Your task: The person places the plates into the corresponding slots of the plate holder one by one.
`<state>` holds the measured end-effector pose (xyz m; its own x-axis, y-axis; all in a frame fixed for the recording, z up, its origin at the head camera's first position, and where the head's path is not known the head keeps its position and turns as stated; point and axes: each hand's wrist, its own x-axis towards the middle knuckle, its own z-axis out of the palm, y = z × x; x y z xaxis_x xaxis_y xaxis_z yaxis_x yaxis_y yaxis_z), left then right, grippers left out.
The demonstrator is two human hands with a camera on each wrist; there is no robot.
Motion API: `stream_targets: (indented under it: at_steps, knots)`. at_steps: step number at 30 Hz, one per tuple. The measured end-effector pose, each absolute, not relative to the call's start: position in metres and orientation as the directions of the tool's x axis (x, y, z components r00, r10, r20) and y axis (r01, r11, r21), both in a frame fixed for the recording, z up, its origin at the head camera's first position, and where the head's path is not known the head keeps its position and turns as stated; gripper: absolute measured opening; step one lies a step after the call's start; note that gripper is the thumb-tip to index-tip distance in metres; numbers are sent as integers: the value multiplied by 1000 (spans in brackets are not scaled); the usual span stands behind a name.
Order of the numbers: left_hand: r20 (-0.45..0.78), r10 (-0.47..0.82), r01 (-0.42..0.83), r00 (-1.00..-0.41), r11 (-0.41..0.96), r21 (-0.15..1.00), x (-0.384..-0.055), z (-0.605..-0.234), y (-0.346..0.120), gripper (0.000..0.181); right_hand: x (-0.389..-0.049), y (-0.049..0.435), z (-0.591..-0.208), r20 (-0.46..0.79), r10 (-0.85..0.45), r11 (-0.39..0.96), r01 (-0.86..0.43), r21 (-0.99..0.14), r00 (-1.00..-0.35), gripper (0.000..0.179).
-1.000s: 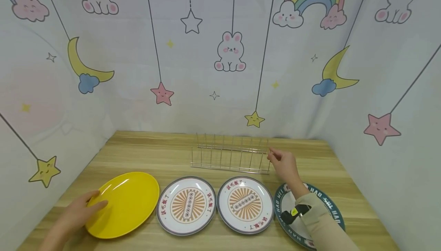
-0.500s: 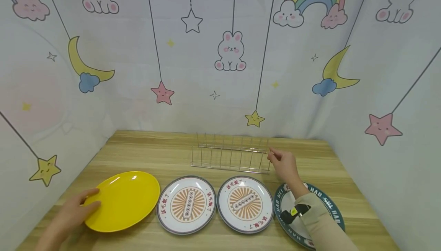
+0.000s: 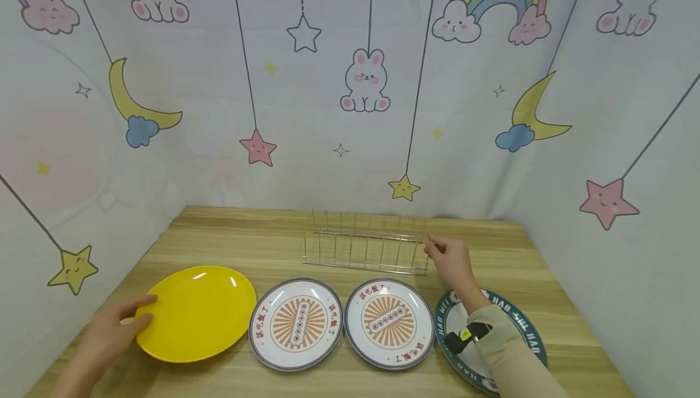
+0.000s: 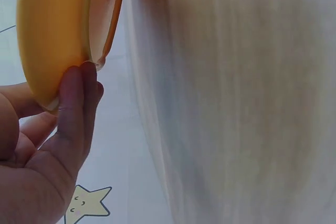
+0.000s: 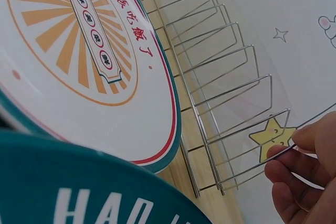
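Note:
My left hand (image 3: 109, 334) grips the left rim of a yellow oval plate (image 3: 197, 313), thumb on top. In the left wrist view the fingers (image 4: 73, 106) lie along the plate's underside (image 4: 55, 30), and its rim is off the table there. At the right end of a wire dish rack (image 3: 365, 268), my right hand (image 3: 452, 262) pinches the last upright wire; the right wrist view shows the thumb and forefinger on that wire. The rack's slots hold nothing.
Two round white plates with orange sunburst prints, a left one (image 3: 262, 349) and a right one (image 3: 358, 346), lie before the rack. A larger green-rimmed plate (image 3: 533, 337) lies under my right forearm. A printed curtain (image 3: 306, 173) stands behind the wooden table (image 3: 229, 234).
The yellow plate has risen and tilted up off the table in my left hand, its near edge moving away from me. The right hand and rack have stayed still.

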<state>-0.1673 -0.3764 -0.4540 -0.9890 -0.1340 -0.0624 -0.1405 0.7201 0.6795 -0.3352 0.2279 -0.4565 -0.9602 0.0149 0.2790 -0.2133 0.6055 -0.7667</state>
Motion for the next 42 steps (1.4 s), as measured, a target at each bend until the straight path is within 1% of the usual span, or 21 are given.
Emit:
stream_targets:
  at_steps: [6, 8, 11, 15, 18, 22, 25, 30, 40, 42]
  knots:
    - [-111, -253, -245, -961, 598, 763, -171, -445, -374, 52, -334, 228, -454, 262, 18, 612, -197, -766, -965, 31]
    - [-105, -289, -258, -952, 564, 785, -172, -441, -372, 50, -334, 228, -453, 260, 17, 613, -195, -765, -965, 30]
    - [-70, -326, -248, -943, 546, 800, -172, -436, -366, 50, -334, 228, -451, 261, 9, 621, -199, -758, -965, 31]
    - [6, -362, -205, -932, 543, 814, -170, -431, -359, 51, -335, 228, -451, 262, 1, 633, -202, -747, -965, 31]
    - [47, -401, -188, -915, 526, 829, -171, -427, -356, 53, -336, 228, -452, 268, -2, 636, -208, -743, -964, 30]
    - [31, -455, -207, -890, 463, 862, -174, -422, -353, 56, -337, 228, -452, 270, 0, 635, -208, -744, -963, 29]
    - [22, -471, -206, -882, 427, 880, -177, -419, -348, 56, -338, 228, -451, 258, 11, 630, -194, -752, -966, 29]
    - [71, -464, -144, -883, 412, 900, -184, -412, -337, 56, -338, 227, -451, 246, 29, 625, -174, -761, -969, 29]
    - [156, -426, 27, -891, 294, 956, -202, -397, -310, 53, -340, 227, -450, 240, 27, 610, -174, -773, -970, 28]
    - [157, -418, 50, -895, 257, 965, -205, -395, -306, 53, -339, 227, -450, 238, 25, 606, -175, -776, -971, 28]
